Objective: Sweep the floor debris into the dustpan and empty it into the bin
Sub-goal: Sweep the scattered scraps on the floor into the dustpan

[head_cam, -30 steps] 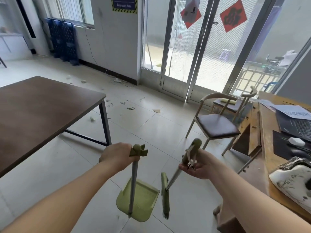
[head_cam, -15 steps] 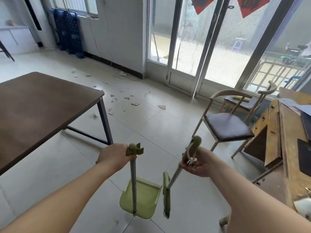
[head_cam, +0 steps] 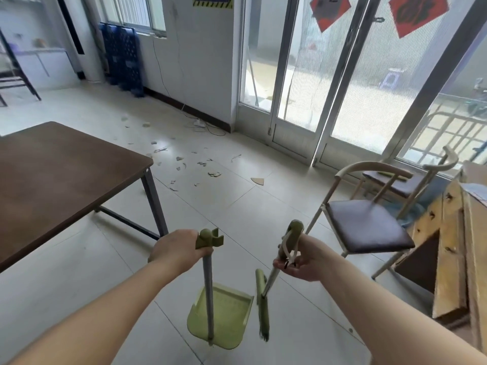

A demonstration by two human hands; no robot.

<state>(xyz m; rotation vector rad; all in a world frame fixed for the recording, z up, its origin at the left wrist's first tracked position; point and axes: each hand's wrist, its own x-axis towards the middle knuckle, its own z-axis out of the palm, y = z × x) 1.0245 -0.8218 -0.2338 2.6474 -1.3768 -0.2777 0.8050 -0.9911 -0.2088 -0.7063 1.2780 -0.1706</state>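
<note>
I am carrying two tools, one in each grip. My left grip is clenching round the grey pole of the one green dustpan, just under its olive cap. The pan is hanging low in front of me with its open tray facing up. My right grip, palm turned up, is grasping the one broom near the top of its handle, fingers curling round it. The broom's green head is hanging just beside the pan's right edge. Whether either is touching the floor I cannot tell.

The debris is lying well ahead on the tiles, between the corner of the one brown tabletop at my left and the glass doors. It is a scatter of pale scraps, too many and too small for me to be counting surely. One larger tan wedge is lying apart to their right. Two chairs are standing at my right, the nearer chair with the farther chair behind it.

Two red papers are hanging on the glass, the left red square and the right red square. Each is bearing a dark figure I cannot read. One sign with a yellow-and-black striped edge is showing high on the wall, cut off at the top, its lettering too blurred to read.
</note>
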